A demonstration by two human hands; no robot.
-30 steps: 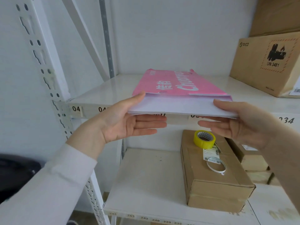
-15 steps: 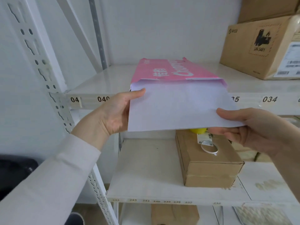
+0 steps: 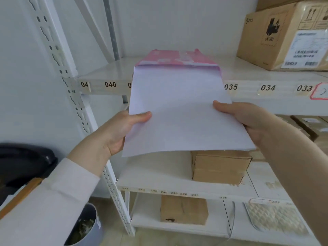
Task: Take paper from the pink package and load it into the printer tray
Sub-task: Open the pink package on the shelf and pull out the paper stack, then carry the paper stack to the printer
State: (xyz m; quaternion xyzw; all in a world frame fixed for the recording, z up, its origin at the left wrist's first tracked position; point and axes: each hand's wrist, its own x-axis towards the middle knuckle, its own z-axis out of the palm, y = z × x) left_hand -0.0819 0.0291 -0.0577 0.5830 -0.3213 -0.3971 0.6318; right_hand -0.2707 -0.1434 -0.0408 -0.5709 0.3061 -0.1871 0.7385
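Observation:
The pink package [image 3: 175, 57] lies on the upper white shelf, its open mouth facing me. A stack of white paper [image 3: 179, 112] sticks far out of that mouth, its far edge still inside the package. My left hand [image 3: 122, 130] grips the stack's near left edge, thumb on top. On the near right edge my right hand [image 3: 237, 116] holds the stack the same way. No printer or tray is in view.
A large cardboard box [image 3: 285, 36] stands at the upper shelf's right. Under the paper a brown box [image 3: 220, 166] sits on the middle shelf [image 3: 152, 173]. The white perforated upright [image 3: 71, 89] is at left. A dark chair [image 3: 23, 162] and a bin [image 3: 83, 228] are lower left.
Both hands have drawn the paper stack well out of the pink package toward me, and they have slid from the stack's far sides to its near corners. The view has tilted downward.

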